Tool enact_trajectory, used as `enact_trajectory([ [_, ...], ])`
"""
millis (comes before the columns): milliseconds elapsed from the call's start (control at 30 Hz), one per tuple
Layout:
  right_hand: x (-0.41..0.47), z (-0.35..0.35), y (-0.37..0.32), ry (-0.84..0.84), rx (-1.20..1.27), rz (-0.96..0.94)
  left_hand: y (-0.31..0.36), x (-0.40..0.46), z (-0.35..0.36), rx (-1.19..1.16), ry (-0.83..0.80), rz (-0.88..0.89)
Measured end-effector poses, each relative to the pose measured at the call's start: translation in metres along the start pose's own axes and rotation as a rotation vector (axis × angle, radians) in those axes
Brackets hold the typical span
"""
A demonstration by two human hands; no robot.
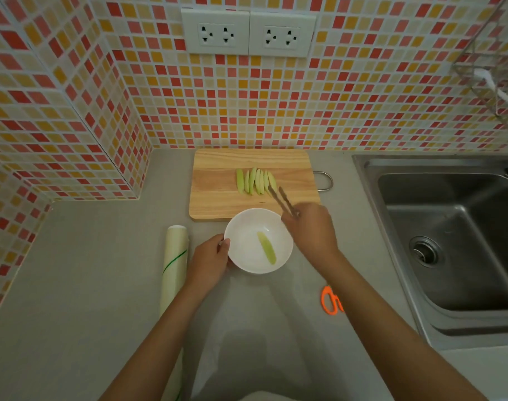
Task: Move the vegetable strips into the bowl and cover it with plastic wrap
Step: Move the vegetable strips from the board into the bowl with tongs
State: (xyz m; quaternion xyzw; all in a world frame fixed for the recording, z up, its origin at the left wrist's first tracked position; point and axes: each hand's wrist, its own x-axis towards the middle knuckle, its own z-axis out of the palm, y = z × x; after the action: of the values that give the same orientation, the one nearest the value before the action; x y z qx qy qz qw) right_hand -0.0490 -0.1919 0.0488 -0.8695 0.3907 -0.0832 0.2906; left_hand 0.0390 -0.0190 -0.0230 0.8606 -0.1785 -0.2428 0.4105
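Note:
A white bowl (247, 224) stands on the grey counter just in front of a wooden cutting board (218, 180). One pale green vegetable strip (266, 248) lies inside the bowl. Several more strips (255, 181) lie side by side on the board. My left hand (211, 261) grips the bowl's left rim. My right hand (312, 230) holds a pair of chopsticks (281, 201), whose tips reach the rightmost strip on the board. A roll of plastic wrap (174, 267) lies left of the bowl.
Orange-handled scissors (331, 301) lie on the counter to the right, partly under my right forearm. A steel sink (449, 235) fills the right side. Tiled walls enclose the back and left. A wire rack (490, 68) hangs at the upper right.

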Motion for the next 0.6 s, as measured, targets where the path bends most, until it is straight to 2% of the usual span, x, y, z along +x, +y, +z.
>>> enact_trajectory([
  [167, 0.071, 0.019, -0.004, -0.062, -0.130, 0.043, 0.001, 0.000, -0.001, -0.015, -0.006, 0.000],
  [333, 0.089, 0.039, -0.004, -0.083, -0.202, 0.009, 0.003, 0.001, -0.001, -0.009, -0.003, 0.004],
  [467, 0.078, 0.030, -0.004, -0.073, -0.070, 0.035, 0.001, 0.001, 0.000, -0.009, -0.001, -0.003],
  [600, 0.024, 0.007, -0.002, -0.013, 0.120, -0.019, 0.002, 0.001, 0.000, -0.010, -0.003, 0.002],
])
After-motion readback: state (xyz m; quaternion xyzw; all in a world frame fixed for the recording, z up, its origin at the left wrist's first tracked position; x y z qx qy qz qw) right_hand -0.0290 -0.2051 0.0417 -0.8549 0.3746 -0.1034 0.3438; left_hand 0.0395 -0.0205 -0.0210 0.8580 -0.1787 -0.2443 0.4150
